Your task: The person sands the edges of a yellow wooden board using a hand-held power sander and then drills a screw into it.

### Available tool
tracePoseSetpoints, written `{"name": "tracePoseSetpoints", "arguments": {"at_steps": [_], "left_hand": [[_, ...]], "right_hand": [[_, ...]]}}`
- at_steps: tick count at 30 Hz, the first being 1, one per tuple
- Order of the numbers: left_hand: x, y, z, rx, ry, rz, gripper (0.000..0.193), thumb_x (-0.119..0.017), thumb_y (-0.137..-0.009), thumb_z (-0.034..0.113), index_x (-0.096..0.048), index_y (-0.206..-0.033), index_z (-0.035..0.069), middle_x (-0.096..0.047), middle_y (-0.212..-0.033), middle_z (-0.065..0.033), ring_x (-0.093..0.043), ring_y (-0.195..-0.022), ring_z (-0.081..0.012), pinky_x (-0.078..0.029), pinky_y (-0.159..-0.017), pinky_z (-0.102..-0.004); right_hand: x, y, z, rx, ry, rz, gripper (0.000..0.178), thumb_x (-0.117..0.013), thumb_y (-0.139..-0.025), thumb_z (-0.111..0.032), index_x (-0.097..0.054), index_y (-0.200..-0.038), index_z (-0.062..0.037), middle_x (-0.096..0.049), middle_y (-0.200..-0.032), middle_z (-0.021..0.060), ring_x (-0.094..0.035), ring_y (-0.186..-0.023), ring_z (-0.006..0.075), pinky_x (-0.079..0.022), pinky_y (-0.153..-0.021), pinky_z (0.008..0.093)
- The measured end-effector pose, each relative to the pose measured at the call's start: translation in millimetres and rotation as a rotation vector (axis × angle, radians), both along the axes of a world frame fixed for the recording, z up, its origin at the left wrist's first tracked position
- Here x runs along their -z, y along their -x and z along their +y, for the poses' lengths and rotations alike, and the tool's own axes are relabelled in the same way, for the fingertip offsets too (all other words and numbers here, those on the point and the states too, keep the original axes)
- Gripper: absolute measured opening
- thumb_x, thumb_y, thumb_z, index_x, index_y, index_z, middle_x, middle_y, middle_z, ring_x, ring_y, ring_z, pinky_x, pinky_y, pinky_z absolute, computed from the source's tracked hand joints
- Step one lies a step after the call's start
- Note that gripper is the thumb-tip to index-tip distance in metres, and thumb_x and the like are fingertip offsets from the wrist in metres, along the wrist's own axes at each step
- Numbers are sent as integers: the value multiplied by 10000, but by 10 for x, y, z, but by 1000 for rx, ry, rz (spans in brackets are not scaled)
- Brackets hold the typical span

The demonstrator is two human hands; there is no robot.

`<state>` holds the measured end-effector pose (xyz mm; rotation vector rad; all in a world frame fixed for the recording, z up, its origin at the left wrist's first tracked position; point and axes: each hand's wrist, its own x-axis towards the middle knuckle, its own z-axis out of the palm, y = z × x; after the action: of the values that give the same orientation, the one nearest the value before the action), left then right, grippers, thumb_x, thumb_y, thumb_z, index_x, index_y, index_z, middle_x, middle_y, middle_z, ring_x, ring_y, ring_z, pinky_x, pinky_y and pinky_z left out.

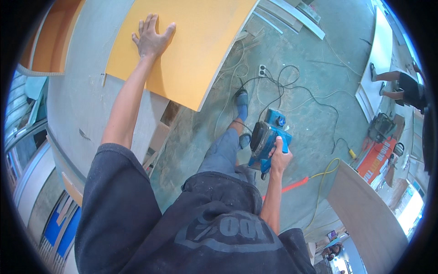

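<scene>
My left hand (153, 40) lies flat on a yellow-orange board (196, 50), its fingers spread and nothing in them. That board rests on a large grey tabletop (86, 98) at the left, with one corner jutting past its edge. Down at my right side, clear of the board, my right hand (280, 157) is closed round the handle of a blue power tool that looks like an electric planer (267, 144). The tool hangs above the floor beside my leg, a dark knob at its far end. Whether a finger presses its trigger is hidden.
Dark cords run over the dusty floor to a socket block (262, 70) near my sandalled foot (242, 100). An orange coiled hose (294, 184) lies at the right, near an upright wooden panel (365, 205). Another person (406, 89) is at the far right.
</scene>
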<state>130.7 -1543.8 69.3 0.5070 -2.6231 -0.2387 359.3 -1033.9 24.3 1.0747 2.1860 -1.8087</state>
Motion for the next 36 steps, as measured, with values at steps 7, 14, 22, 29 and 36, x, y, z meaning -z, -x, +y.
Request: {"name": "tracePoseSetpoints", "arguments": {"at_steps": [7, 14, 22, 29, 36], "left_hand": [[124, -15, -47, 14, -7, -15, 964, -562, -850, 775, -430, -1567, 144, -329, -1678, -73, -192, -1583, -319, -53, -1237, -660], [225, 21, -4, 31, -23, -5, 949, -574, -855, 760, -437, -1564, 145, -347, -1667, -69, -208, -1575, -302, -57, -1222, -668], [293, 121, 22, 41, -28, -22, 951, -582, -862, 745, -428, -1568, 127, -357, -1663, -86, -220, -1572, -314, -57, -1222, -661], [387, 150, 132, 42, -34, -20, 951, -573, -866, 751, -431, -1565, 122, -356, -1663, -97, -233, -1566, -318, -58, -1218, -668], [391, 145, 101, 50, -20, -19, 931, -575, -882, 731, -424, -1570, 122, -346, -1668, -103, -219, -1571, -326, -57, -1224, -661]], "right_hand": [[-513, -180, -594, 84, 800, 48, 400, -703, -974, -388, -614, -978, 2, -534, -692, 35, -533, -607, 139, -455, -564, 301], [-319, -318, -1218, 3, 1036, 69, 418, -586, -1021, -476, -585, -1006, -58, -505, -664, -8, -535, -606, 123, -459, -581, 290], [-57, -432, -1302, -2, 1108, 72, 394, -660, -998, -379, -603, -977, 10, -538, -684, 51, -548, -614, 151, -466, -573, 309], [34, -494, -1389, 5, 1018, 27, 446, -645, -983, -450, -571, -970, -10, -526, -679, 55, -521, -621, 166, -457, -612, 334], [49, -448, -1439, 36, 1048, 14, 436, -657, -978, -442, -565, -948, -17, -519, -686, 56, -517, -622, 166, -462, -618, 340]]}}
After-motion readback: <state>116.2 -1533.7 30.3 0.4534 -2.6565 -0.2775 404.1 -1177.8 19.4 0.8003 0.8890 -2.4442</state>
